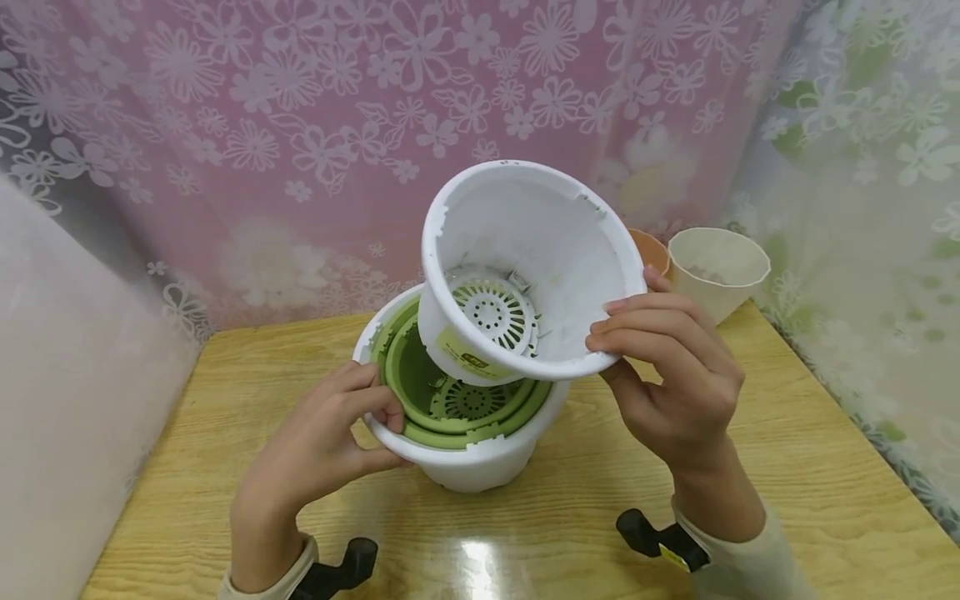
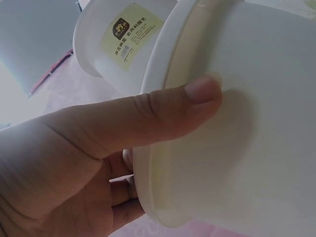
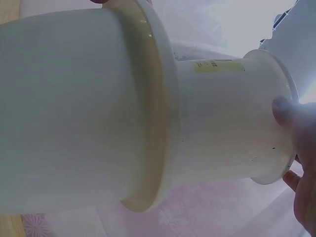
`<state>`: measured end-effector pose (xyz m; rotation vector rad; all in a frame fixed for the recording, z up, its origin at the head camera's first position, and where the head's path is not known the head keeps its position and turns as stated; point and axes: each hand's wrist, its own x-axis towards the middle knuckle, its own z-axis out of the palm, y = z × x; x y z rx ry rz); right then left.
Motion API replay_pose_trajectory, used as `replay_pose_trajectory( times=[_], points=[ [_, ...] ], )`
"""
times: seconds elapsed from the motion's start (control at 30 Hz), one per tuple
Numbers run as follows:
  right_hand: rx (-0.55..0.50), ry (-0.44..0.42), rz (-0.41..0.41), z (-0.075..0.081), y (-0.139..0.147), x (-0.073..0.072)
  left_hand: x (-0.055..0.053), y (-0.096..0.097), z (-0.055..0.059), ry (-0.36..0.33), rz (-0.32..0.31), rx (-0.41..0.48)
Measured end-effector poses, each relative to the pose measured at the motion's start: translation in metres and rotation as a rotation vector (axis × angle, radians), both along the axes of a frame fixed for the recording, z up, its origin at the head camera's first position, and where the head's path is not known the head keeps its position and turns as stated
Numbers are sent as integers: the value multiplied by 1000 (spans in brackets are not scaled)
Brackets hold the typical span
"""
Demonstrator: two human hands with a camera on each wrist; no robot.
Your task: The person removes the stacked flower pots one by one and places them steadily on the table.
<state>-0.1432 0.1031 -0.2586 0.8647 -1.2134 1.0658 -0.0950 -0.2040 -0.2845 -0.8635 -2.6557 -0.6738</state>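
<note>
My right hand [image 1: 667, 375] grips the rim of a white plastic flowerpot [image 1: 540, 217], thumb beneath and fingers over the edge. This pot tilts toward me over the stack, showing its slotted base, and a yellow-green label [image 2: 132, 34] is on its side. Below it stands a larger white flowerpot [image 1: 480, 471] with green flowerpots [image 1: 420, 375] nested inside. My left hand [image 1: 322, 433] pinches the larger pot's left rim, with the thumb on the outer wall and the fingertips inside by the green rims. The tilted pot hides the back of the stack.
A cream flowerpot [image 1: 716, 267] and an orange flowerpot [image 1: 649, 250] stand at the table's back right, partly behind my right hand. The wooden table [image 1: 225, 400] meets a pink floral curtain [image 1: 337, 167] behind and pale sheets at both sides.
</note>
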Motion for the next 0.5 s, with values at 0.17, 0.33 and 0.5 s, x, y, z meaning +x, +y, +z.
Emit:
replay_pose_trajectory(
  times=[0.17,0.33,0.5],
  points=[
    [-45,1,-35,0,3,-2,1,-1,-1,-3,6,2],
    [-90,-23,-74,-1,6,-7,1,0,-1,-3,9,-2],
    [-158,-75,-120,-2,11,-13,0,0,0,4,2,2]
  ],
)
